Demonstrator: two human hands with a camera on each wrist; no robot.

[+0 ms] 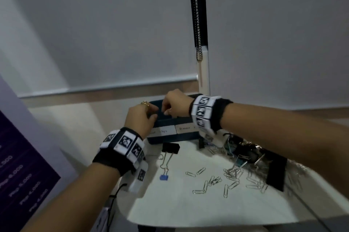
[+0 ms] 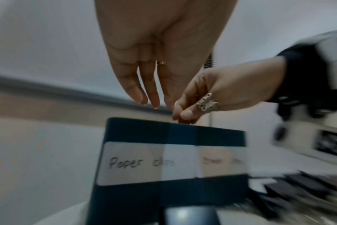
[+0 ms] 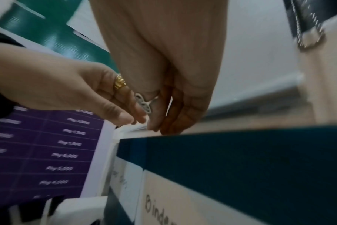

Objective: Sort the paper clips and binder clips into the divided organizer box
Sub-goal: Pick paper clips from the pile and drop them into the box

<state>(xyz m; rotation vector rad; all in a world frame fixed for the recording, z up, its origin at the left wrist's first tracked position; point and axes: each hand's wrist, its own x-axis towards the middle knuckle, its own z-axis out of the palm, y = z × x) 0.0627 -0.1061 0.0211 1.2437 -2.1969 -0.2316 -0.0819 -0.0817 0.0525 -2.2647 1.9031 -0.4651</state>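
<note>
The dark blue organizer box stands at the back of the white table, its front labelled "Paper clips" and "Binder". Both hands hover over its left compartment. My left hand hangs with straight, relaxed fingers and holds nothing I can see. The fingertips of my right hand are bunched just above the rim; whether they pinch anything is hidden. Loose silver paper clips lie in front. A black binder clip and a small blue binder clip lie near the box.
A tangled heap of binder clips and paper clips with a large black binder clip lies under my right forearm. A purple price board stands on the left. A roller blind with its bead chain hangs behind the box. The table's edge curves near me.
</note>
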